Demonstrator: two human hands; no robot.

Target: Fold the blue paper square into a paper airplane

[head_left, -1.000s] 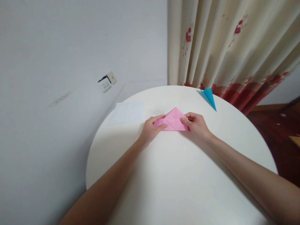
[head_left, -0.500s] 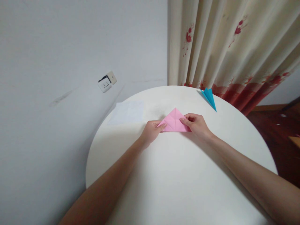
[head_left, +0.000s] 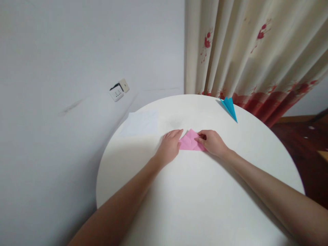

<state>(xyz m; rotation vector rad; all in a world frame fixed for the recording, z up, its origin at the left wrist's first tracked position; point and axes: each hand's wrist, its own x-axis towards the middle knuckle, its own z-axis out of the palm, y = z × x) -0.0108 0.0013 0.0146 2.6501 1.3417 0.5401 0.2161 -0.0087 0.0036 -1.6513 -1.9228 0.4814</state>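
Observation:
A pink sheet of paper (head_left: 189, 141), folded into a triangle with its point away from me, lies on the white round table (head_left: 205, 205). Creases run across its face. My left hand (head_left: 169, 145) rests flat at the paper's left corner, fingers stretched out and covering that corner. At the right side, my right hand (head_left: 208, 140) pinches the paper between thumb and fingers. The right corner is partly hidden behind that hand.
A blue folded paper plane (head_left: 230, 108) lies near the far right edge of the table. White paper (head_left: 143, 122) lies at the far left. A wall with a socket (head_left: 117, 93) borders the left, and a curtain (head_left: 230, 51) hangs behind.
The pink paper has come down nearer to me and onto the table. My left hand has gone from pinching its corner to lying flat with fingers extended; the right still pinches.

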